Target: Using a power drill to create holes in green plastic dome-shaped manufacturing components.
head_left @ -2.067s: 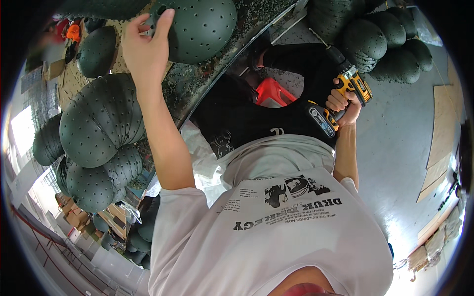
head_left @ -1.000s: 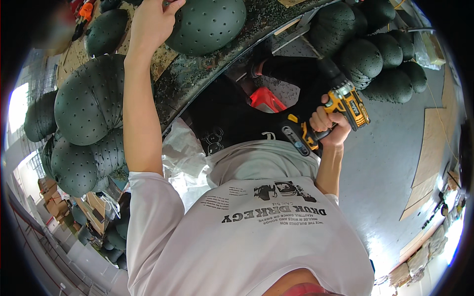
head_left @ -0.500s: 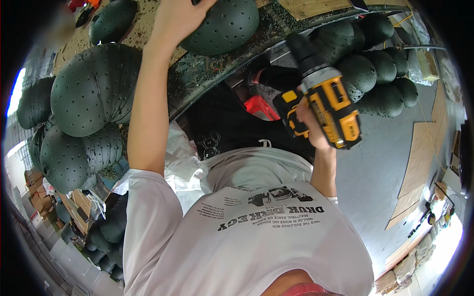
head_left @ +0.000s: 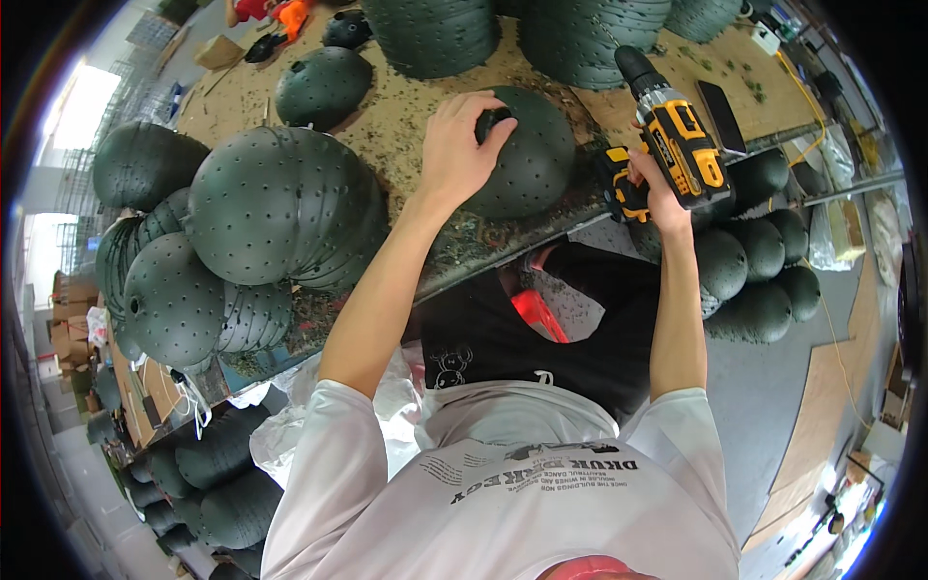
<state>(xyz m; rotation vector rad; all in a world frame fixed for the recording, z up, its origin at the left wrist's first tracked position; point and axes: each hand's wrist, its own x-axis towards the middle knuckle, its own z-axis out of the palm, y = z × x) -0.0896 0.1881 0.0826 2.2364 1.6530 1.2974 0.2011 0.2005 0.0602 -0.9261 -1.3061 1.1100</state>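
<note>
A dark green dome dotted with small holes (head_left: 541,159) rests on the near part of the bench. My left hand (head_left: 460,143) grips it at the dark round opening on top, with thumb and fingers curled about that opening. In my right hand (head_left: 659,190) is a yellow and black cordless drill (head_left: 684,145), held by its handle. Its chuck and thin bit point up toward the far side, right of the dome and apart from it.
Stacked dark green domes (head_left: 280,203) stand to the left, with more stacks (head_left: 430,39) along the bench's far side. A phone (head_left: 720,116) lies at the right. Dark shavings litter the wooden bench top (head_left: 406,106). Several domes (head_left: 754,246) sit below the right edge.
The view has shifted, showing more bench. My left hand has come to grip the dome's top opening. My right hand has raised the drill from beside my body to above the bench edge.
</note>
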